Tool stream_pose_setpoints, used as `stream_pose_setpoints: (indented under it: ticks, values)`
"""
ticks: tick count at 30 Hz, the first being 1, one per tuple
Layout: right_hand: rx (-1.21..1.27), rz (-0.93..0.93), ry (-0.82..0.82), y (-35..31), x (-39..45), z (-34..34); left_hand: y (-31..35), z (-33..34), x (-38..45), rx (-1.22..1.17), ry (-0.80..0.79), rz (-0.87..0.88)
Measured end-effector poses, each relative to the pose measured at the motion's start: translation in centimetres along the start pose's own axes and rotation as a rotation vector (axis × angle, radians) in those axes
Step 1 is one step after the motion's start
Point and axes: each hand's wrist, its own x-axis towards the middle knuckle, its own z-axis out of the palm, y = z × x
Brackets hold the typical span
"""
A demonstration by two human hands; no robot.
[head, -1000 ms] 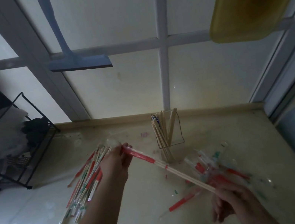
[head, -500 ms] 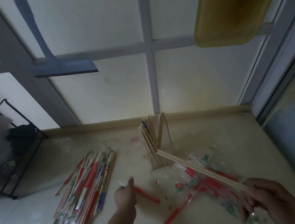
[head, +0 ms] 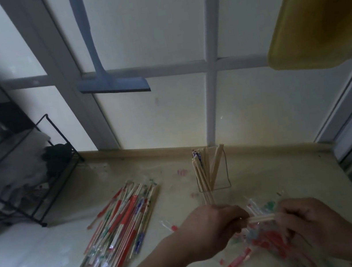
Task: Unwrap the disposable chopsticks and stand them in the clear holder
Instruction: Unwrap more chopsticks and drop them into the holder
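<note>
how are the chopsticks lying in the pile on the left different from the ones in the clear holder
The pile of chopsticks lies flat on the counter; the chopsticks in the holder stand upright, some leaning. The pile is wrapped in red, green and blue printed sleeves; those in the clear holder are mostly bare wood. Both are pale sticks.

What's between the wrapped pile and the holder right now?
Head view: only bare counter lies between the wrapped chopsticks and the clear holder, with faint reddish smudges.

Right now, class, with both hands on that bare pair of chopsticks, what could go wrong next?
1. The clear holder looks light, and its chopsticks lean; a nudge while loading might tip it.
2. Empty wrappers lie under the right hand and the left hand, so the bare pair could snag one.
</note>
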Motion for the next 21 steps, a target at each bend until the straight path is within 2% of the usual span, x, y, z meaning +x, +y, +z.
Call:
stream_pose_setpoints:
  ticks: [2, 4, 7, 12, 17, 19, 21]
  values:
    - [-0.014, -0.045, 0.139, -0.4, 1.2, 0.0, 0.0, 0.7, 0.6, -0.204, 0.041, -0.117]
    - [0.134, -0.056, 0.291, -1.3, 2.3, 1.0, 0.1, 1.3, 1.1, -0.366, 0.141, -0.214]
    - [0.309, -0.042, 0.48, -2.3, 3.9, 3.4, -0.2, 1.7, 2.2, -0.409, 0.259, -0.276]
    - [0.196, -0.083, 0.571, -3.1, 6.8, 5.2, -2.0, 1.2, 3.0, -0.382, 0.406, -0.324]
    - [0.076, -0.264, 0.773, -5.0, 11.3, 3.1, -5.0, -0.1, 1.0, -0.467, 0.749, -0.473]
    - [-0.022, -0.264, 0.796, -4.6, 13.6, 3.2, -6.4, -0.2, -0.1, -0.456, 0.764, -0.56]
    - [-0.144, -0.213, 0.72, -3.3, 15.5, 4.4, -7.7, 0.0, -0.9, -0.431, 0.734, -0.619]
